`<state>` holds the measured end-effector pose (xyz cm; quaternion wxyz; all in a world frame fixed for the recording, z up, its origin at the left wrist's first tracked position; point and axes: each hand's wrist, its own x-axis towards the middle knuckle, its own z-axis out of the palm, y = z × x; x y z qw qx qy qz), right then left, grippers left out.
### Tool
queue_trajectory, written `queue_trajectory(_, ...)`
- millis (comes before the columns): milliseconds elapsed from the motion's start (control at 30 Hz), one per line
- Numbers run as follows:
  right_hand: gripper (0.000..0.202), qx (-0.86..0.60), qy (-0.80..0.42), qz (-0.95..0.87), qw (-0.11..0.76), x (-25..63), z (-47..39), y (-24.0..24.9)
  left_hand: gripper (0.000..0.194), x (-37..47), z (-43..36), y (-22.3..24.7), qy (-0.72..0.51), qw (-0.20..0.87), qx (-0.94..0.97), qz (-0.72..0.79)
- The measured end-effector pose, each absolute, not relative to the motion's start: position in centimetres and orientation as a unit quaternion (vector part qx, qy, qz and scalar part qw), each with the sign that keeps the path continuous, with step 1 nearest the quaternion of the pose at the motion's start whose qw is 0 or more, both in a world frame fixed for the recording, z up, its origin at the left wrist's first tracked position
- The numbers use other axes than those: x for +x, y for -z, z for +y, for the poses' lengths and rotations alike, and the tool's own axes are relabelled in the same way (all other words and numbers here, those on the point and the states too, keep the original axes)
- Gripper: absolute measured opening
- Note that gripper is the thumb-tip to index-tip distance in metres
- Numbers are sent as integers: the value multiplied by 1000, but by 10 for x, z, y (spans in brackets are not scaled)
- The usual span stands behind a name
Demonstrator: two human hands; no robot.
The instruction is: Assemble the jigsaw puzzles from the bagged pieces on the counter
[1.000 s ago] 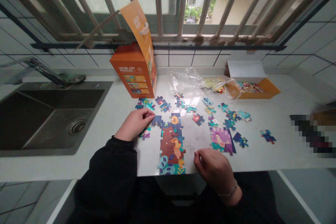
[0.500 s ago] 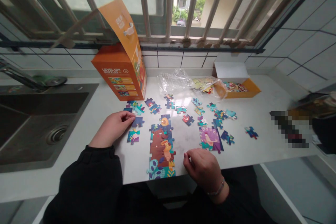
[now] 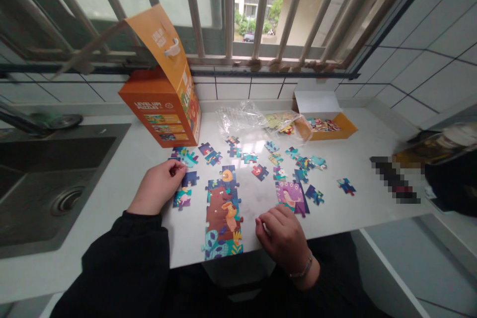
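Note:
My left hand point(image 3: 158, 186) rests on the counter at the left, its fingers curled and thumb drawn to the index finger; I see nothing between them. Around its fingertips lie a plain dark-blue puzzle piece point(image 3: 191, 178), a teal-and-purple piece point(image 3: 182, 198) and a green dinosaur piece point(image 3: 189, 157). In the middle is a joined puzzle section with a brown bear point(image 3: 218, 206). To its right, my right hand point(image 3: 283, 236) is loosely closed at the counter's front edge, with no piece visible in it. Just beyond that hand sits a joined purple bird section point(image 3: 289, 195).
Several loose puzzle pieces point(image 3: 260, 172) are scattered across the counter. Behind them stand an orange puzzle box point(image 3: 160, 109), crumpled clear plastic point(image 3: 240, 118), a bag of pieces point(image 3: 285, 123) and an open yellow box point(image 3: 346, 126). A sink point(image 3: 93, 179) lies left.
The camera view has turned slightly right, so everything sits further left. My left fingers look a little more curled. The puzzle sections keep their arrangement.

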<state>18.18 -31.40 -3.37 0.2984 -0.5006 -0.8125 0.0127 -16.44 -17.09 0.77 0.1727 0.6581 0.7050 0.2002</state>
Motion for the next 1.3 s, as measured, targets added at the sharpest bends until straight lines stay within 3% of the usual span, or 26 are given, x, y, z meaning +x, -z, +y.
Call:
queue_trajectory(233, 7, -559, -11, -773, 301, 185, -289, 15, 34, -163, -169, -4, -227, 166, 619, 733)
queue_trajectory(500, 33, -619, 40, -753, 218, 199, -232, 16, 33, -165, -168, -3, -238, 177, 613, 732)
queue_trajectory(767, 26, -622, 33, -754, 210, 196, -222, 24, 31, -167, -171, 1, -249, 184, 612, 728)
queue_trajectory(1033, 22, -596, 1, -761, 255, 198, -232, 24, 29, -167, -172, -1, -261, 189, 609, 725)
queue_trajectory(1300, 27, -568, -67, -733, 368, 186, -286, 7, 29, -157, -196, -12, -294, 189, 588, 729)
